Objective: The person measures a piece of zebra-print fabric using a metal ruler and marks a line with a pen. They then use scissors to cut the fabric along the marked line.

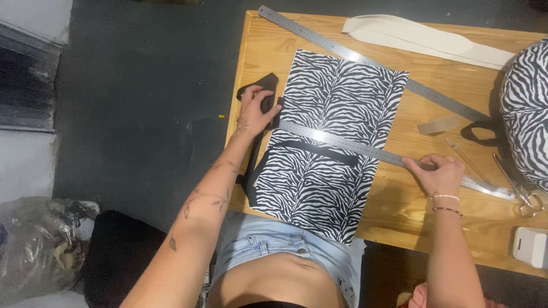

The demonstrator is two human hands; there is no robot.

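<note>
scissors beside steel ruler

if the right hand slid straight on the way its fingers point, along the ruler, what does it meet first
The right hand points left along the metal ruler, so it would probably first meet the right edge of the zebra-print fabric that the ruler crosses. The left hand lies beyond it.

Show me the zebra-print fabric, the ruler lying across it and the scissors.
zebra-print fabric (337, 91): head view, upper middle of the sheet.
ruler (342, 142): head view, shiny middle stretch over the fabric.
scissors (522, 197): head view, near the handles.
</note>
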